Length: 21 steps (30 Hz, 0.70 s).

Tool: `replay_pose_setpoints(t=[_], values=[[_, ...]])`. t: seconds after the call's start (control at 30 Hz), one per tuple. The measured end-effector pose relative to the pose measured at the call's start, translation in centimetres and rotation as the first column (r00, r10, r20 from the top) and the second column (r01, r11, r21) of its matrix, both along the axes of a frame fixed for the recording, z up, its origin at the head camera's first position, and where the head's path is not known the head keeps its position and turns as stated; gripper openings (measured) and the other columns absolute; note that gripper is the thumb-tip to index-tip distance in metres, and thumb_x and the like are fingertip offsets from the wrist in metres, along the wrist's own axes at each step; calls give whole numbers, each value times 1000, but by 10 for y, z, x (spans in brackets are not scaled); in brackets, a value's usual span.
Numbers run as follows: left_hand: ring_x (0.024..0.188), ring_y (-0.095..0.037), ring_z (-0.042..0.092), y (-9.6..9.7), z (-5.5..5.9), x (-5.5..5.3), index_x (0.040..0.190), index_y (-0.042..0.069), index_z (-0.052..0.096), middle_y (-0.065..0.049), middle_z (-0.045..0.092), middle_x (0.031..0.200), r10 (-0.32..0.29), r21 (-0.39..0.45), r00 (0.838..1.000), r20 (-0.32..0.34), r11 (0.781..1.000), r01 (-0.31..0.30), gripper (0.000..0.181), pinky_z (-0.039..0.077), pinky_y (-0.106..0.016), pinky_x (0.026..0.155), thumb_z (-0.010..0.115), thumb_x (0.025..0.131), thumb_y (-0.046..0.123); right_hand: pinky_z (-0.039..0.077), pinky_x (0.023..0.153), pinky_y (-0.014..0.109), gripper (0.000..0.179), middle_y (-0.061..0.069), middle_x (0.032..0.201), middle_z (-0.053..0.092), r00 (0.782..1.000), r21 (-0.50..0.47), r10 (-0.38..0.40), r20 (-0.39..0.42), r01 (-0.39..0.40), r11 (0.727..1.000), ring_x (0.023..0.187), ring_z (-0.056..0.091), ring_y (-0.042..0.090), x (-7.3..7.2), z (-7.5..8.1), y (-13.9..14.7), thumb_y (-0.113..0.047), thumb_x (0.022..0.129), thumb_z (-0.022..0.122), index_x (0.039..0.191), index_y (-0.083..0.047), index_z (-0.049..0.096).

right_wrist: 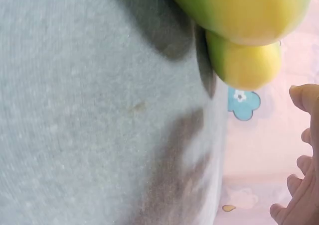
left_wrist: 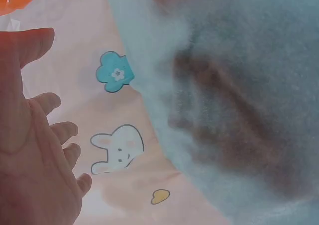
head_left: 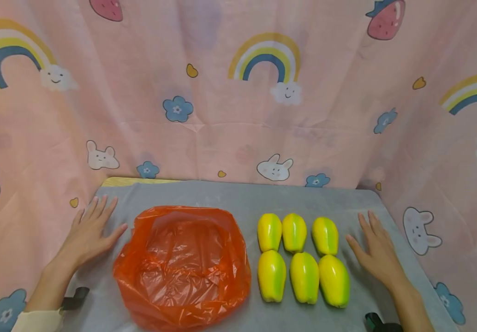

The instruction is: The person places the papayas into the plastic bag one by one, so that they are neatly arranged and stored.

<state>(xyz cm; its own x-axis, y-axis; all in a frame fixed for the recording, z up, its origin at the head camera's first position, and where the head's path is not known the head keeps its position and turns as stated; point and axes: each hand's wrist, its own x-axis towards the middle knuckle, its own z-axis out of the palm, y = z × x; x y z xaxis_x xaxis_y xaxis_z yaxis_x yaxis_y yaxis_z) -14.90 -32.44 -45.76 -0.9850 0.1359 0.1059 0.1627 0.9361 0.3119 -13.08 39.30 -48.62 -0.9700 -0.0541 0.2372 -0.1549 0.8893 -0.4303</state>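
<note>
Bag (head_left: 180, 258): orange, mouth spread wide, at four o'clock from the left hand (head_left: 93, 233), just beside it
Fruits (head_left: 304, 279): six, yellow-green, at nine o'clock from the right hand (head_left: 375, 252), near it
Both hands: fingers extended, relaxed
Cloth (head_left: 222, 196): grey, beneath bag and fruits

Looks like a curtained-off tabletop spot; cannot say whether in a home or a studio. Centres on a table (head_left: 126, 181), pale yellow at its far left edge, under a grey cloth (head_left: 222, 196). Enclosed behind the table and on both its sides by a pink curtain (head_left: 222, 138) printed with rainbows (head_left: 265, 48), strawberries (head_left: 385, 20), rabbits (head_left: 275, 170) and flowers (head_left: 178, 109).
</note>
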Motion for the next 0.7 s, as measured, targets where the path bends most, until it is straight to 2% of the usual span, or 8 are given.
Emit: replay_pose_setpoints(t=[0.3, 0.4, 0.53, 0.7], values=[[164, -52, 1, 5, 13, 7, 171, 11, 16, -27, 7, 176, 1, 36, 1000, -18, 999, -1, 89, 0, -78, 127, 55, 103, 54, 8, 121, 85, 80, 25, 178, 2, 1000, -44, -13, -3, 13, 999, 159, 11, 61, 9, 7, -6, -35, 106, 60, 169, -4, 21], [163, -52, 7, 7, 19, 9, 171, 13, 17, -27, 12, 176, -12, 61, 999, -30, 998, 14, 85, 3, -78, 127, 55, 104, 50, 12, 118, 87, 80, 25, 178, 2, 1000, -67, -20, 10, 21, 998, 157, 14, 63, 12, 10, -8, -35, 106, 61, 169, -6, 21], [156, -56, 26, 14, 27, 12, 171, 17, 20, -28, 27, 172, -42, 122, 999, -28, 991, 45, 78, 20, -81, 121, 54, 107, 45, 20, 110, 90, 80, 28, 177, 2, 997, -92, -32, 66, 38, 995, 154, 17, 65, 19, 16, -14, -37, 106, 61, 169, -7, 22], [145, -58, 43, 25, 42, 20, 170, 20, 22, -29, 38, 166, -64, 226, 995, 80, 973, 44, 72, 39, -84, 106, 50, 109, 47, 32, 100, 90, 76, 32, 174, 10, 993, -99, -37, 110, 48, 994, 148, 28, 64, 28, 21, -23, -37, 106, 62, 166, -6, 30]])
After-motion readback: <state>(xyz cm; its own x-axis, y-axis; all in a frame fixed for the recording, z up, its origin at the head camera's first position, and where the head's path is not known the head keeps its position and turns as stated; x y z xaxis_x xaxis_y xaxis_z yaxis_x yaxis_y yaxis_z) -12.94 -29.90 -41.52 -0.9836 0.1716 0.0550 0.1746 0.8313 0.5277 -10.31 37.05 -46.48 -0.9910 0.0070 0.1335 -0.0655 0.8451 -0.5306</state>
